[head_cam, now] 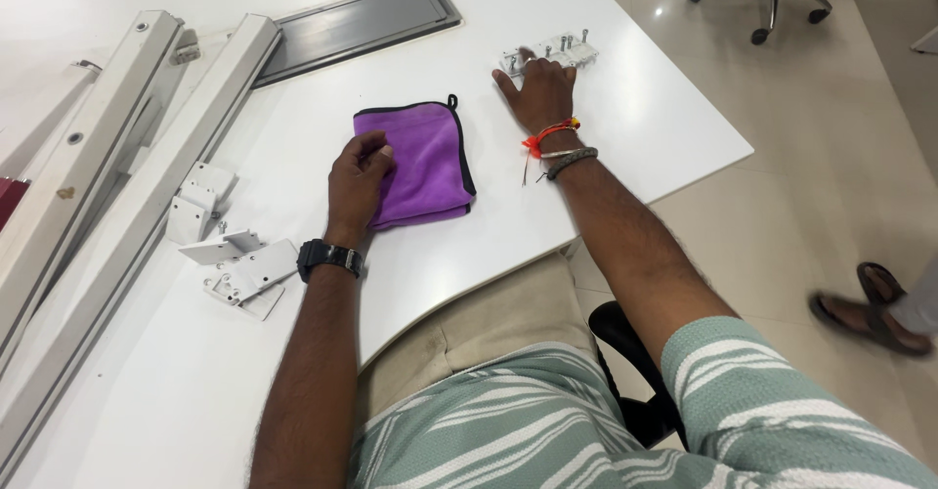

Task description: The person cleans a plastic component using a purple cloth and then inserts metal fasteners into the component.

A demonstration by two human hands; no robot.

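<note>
— Gripped loosely at its left edge by the curled fingers of the left hand (359,178), a folded purple microfibre cloth with black trim and a small black loop (422,162) is seen lying flat on the white tabletop (586,147). What is shown at the other arm?

— A right hand (537,93) is pictured spread open and palm-down, its fingertips laid on a small white metal plate studded with upright screws (549,52) near the far edge of the tabletop; nothing is clasped by it. Whether the plate is pressed or merely touched cannot be told.

— And what is worn?

— A black wristwatch (329,257) is seen on the left wrist; an orange thread and a grey braided band (562,147) are seen on the right.

— What else is laid out?

— White metal brackets (227,255) are scattered just left of the left forearm, and long white metal rails (127,157) are laid diagonally beyond them. A grey recessed panel (357,25) is set into the tabletop behind the cloth. Another person's sandalled foot (874,311) is caught at the right edge, on the tiled floor.
</note>
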